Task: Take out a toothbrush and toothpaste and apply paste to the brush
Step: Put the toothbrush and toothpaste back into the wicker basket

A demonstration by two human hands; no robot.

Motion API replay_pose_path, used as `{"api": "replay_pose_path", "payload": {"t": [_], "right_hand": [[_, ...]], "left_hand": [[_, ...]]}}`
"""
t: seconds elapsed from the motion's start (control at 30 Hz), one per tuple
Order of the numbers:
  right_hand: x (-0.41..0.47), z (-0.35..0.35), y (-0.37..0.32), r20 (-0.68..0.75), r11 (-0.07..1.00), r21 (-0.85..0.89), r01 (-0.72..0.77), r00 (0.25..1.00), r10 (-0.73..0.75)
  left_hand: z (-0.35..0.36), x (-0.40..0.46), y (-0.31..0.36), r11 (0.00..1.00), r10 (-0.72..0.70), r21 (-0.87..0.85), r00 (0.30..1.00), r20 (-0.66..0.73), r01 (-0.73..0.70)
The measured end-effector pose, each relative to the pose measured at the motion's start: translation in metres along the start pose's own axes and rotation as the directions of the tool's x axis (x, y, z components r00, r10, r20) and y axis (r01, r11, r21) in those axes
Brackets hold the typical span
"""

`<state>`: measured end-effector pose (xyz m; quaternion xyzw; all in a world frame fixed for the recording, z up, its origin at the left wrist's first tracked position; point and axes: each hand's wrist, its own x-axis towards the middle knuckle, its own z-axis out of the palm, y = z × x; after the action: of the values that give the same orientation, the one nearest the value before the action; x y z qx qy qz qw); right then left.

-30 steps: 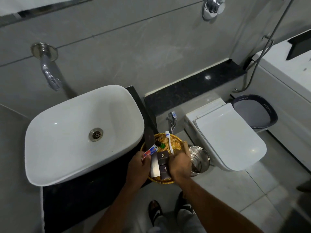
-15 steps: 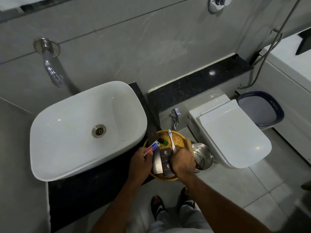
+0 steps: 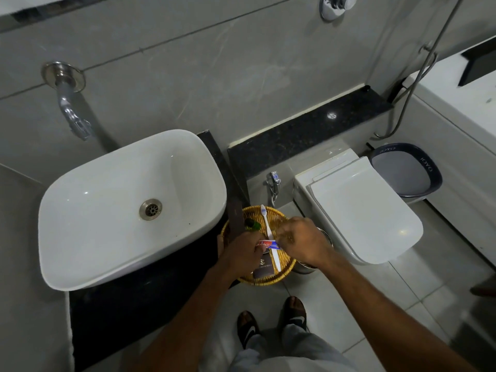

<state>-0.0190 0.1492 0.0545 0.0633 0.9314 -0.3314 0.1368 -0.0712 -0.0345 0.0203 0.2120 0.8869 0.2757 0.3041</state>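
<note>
A round woven basket stands on the dark counter's right end. Over it, my left hand grips a small red and blue toothpaste tube, held level. My right hand pinches the tube's right end; the cap is hidden under its fingers. A white toothbrush lies across the basket with its head pointing away from me and its handle passing under the tube. Neither hand holds the brush.
In the basket also lie a small green bottle and dark boxes. A white basin with a wall tap is on the left. On the right are a closed toilet, a steel bin and a dark blue bin.
My right hand let go of the toothbrush, which now lies in the basket, and moved onto the tube's end. My left hand turned the tube level.
</note>
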Motion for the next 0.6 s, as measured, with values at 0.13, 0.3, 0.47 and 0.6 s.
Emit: {"api": "replay_pose_path", "payload": {"t": [0.13,0.3,0.47,0.6], "right_hand": [[-0.006,0.008,0.002,-0.014,0.980,-0.180,-0.089,0.996,0.088],[-0.022,0.035,-0.001,-0.300,0.942,-0.138,-0.306,0.919,0.255],[-0.024,0.071,-0.007,-0.431,0.837,0.019,-0.546,0.751,0.500],[-0.017,0.087,-0.010,-0.396,0.779,-0.063,-0.623,0.732,0.554]], "left_hand": [[0.000,0.010,0.007,0.984,0.091,0.146,0.993,0.073,-0.101],[0.000,0.006,0.008,0.968,0.000,0.242,0.966,-0.260,0.066],[-0.010,0.011,0.010,0.911,-0.017,0.374,0.922,-0.386,0.173],[-0.019,0.029,0.013,0.823,0.023,0.552,0.962,-0.273,0.137]]}}
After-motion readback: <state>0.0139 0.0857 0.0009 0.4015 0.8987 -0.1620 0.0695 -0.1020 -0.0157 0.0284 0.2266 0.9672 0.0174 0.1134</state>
